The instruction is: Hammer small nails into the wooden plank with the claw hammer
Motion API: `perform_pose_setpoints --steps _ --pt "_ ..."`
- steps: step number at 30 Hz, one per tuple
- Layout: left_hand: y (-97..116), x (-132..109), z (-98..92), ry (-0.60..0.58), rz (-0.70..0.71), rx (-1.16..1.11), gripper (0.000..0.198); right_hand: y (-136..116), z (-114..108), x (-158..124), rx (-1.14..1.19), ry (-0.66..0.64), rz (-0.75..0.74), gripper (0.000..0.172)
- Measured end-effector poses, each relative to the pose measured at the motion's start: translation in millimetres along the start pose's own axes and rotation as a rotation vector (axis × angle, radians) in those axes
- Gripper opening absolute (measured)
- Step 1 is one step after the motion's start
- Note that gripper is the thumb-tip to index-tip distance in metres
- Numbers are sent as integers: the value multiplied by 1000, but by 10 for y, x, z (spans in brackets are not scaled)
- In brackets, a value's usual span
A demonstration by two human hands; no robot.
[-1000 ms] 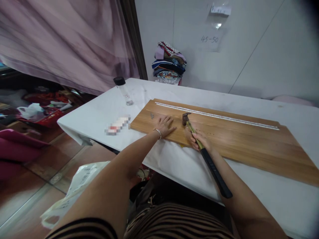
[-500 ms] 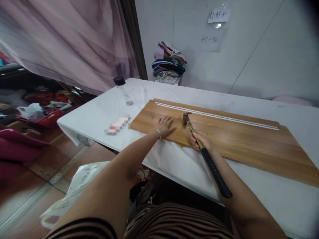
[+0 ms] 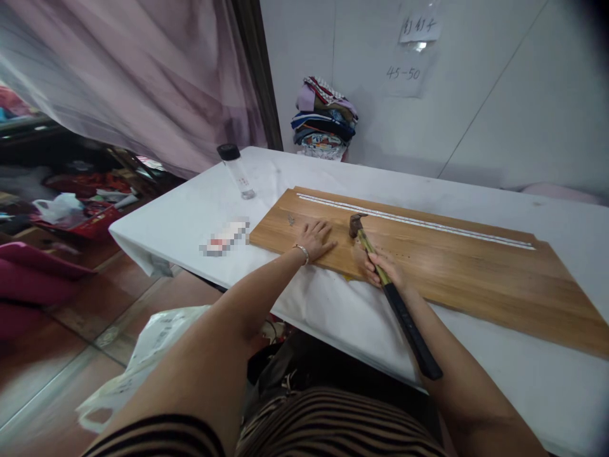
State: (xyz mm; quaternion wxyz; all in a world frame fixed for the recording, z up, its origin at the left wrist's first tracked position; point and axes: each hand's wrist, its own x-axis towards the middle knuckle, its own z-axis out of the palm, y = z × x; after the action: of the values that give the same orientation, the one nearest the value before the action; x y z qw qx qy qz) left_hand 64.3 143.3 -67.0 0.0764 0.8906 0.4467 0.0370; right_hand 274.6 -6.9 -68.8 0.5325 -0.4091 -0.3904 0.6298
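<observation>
Claw hammer [image 3: 408,320], head toward eleven o'clock: in my right hand [image 3: 392,270], fingers wrapped round. My left hand [image 3: 316,242]: empty, spread flat on wooden board [image 3: 476,273]. Nails [image 3: 291,219]: beyond, ten o'clock. Step, I judge: bracing, hammer ready; next calls for picking a nail.

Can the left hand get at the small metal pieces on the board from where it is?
Probably yes: the left hand lies flat beside the small metal pieces on the wooden board, with nothing visible between; the hammer is clear of that gap.
</observation>
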Motion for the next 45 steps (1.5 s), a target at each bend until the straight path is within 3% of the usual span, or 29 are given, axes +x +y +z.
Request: perform_pose_setpoints --steps 16,22,45 --pt "5 9 14 -4 2 -4 60 -1 -27 -4 -8 -31 13 54" --pt "0 13 21 2 2 -5 61 -16 -25 -6 6 -16 14 60" --pt "7 4 5 -5 11 -34 62 -5 -70 -15 -10 -29 29 51"
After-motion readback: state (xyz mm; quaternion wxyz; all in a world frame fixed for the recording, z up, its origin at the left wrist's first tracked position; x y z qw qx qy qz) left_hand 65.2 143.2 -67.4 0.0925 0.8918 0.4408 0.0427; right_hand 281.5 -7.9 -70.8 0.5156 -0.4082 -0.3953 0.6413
